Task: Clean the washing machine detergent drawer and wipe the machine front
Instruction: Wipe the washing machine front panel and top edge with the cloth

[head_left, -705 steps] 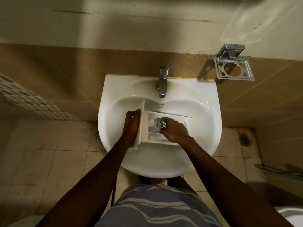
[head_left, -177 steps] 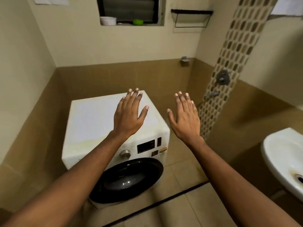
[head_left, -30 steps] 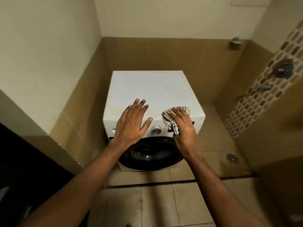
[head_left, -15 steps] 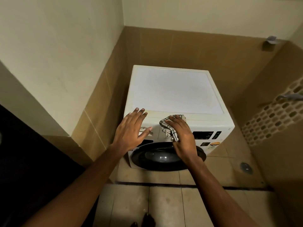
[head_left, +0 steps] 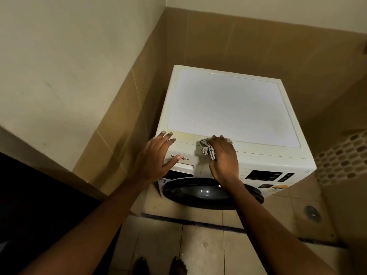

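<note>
Your left hand (head_left: 156, 157) lies flat, grip fully open: fingers on the front-left top corner of the washing machine (head_left: 228, 108), thumb across the detergent drawer (head_left: 184, 162), which sits in its slot at the panel's left end. At frame centre, your right hand (head_left: 223, 155) has its grip curled over the bunched cloth (head_left: 206, 148) and presses it on the top front edge. The machine's left side runs near the tiled wall (head_left: 127, 120). There is open floor (head_left: 202, 247) lower centre and lower right.
</note>
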